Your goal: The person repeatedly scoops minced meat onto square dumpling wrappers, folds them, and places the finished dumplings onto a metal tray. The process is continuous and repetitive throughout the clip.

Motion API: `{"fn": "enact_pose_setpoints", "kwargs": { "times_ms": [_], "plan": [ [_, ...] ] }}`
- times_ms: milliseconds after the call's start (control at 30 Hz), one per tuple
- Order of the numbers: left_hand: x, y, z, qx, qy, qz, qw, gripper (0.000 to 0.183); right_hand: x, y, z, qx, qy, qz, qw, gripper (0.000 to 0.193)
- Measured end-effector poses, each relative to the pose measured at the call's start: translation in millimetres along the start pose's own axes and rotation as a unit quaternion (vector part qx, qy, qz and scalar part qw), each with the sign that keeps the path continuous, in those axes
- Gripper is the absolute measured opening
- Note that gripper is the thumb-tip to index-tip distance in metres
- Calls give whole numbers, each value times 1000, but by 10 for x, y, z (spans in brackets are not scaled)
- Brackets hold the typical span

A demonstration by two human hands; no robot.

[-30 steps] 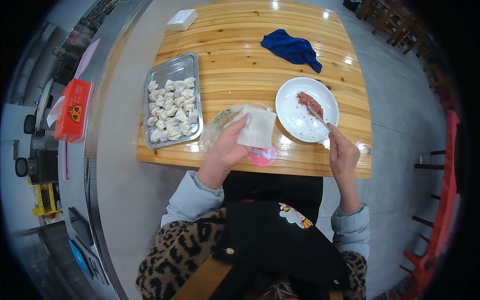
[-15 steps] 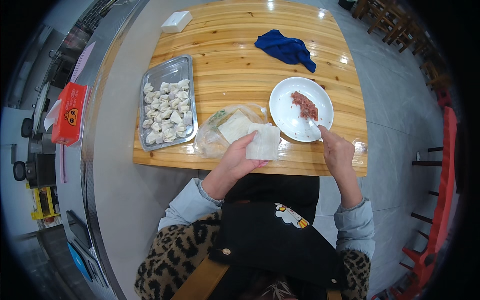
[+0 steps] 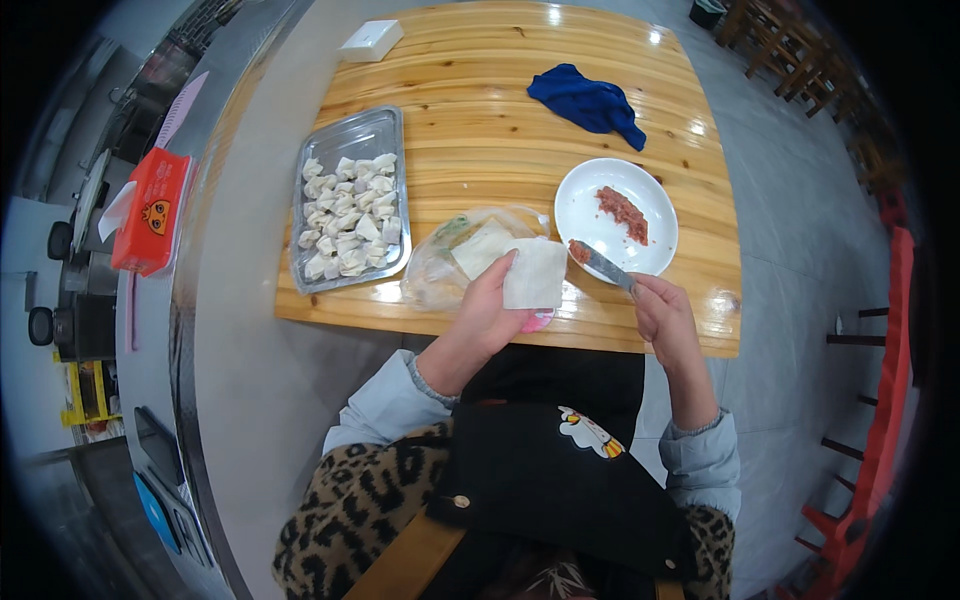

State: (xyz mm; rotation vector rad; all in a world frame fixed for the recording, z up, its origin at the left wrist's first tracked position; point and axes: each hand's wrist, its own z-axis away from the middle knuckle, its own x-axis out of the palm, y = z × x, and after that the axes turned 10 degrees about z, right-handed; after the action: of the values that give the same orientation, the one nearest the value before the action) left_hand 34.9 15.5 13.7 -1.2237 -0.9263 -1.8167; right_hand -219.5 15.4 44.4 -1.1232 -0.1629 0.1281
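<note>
In my left hand (image 3: 486, 312) a square white wonton wrapper (image 3: 535, 274) lies across the fingers, the thumb pressing on its edge. My right hand (image 3: 664, 312) grips the handle of a flat metal spreader (image 3: 608, 268). A small lump of minced meat (image 3: 580, 252) sits on the blade's tip, just right of the wrapper and apart from it. Behind the blade is a white bowl (image 3: 650, 262) with more reddish mince (image 3: 623, 215) inside. A clear plastic bag (image 3: 430, 275) with stacked wrappers (image 3: 480, 250) lies beside my left hand, partly hidden by it.
At the left of the wooden table (image 3: 470, 130) stands a clear tray (image 3: 370, 128) of folded wontons (image 3: 350, 220). A blue cloth (image 3: 588, 100) and a white box (image 3: 372, 41) lie farther back. A red tissue pack (image 3: 155, 215) rests on the counter to the left.
My right hand has lifted the spreader out of the bowl, with mince on its tip, and brought it left toward the wrapper. My left hand still holds the wrapper.
</note>
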Motion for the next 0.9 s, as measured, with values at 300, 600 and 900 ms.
{"fn": "enact_pose_setpoints", "kwargs": {
  "times_ms": [300,600,900],
  "plan": [
    [317,-121,-129,-6,14,69,998,43,492,-31,228,-457,156,652,585,52],
    [421,-97,-171,66,44,77,994,42,428,-139,342,-461,130,700,530,51],
    [451,-167,-188,85,-4,18,996,43,371,-146,184,-217,54,214,951,24]
  ]
}}
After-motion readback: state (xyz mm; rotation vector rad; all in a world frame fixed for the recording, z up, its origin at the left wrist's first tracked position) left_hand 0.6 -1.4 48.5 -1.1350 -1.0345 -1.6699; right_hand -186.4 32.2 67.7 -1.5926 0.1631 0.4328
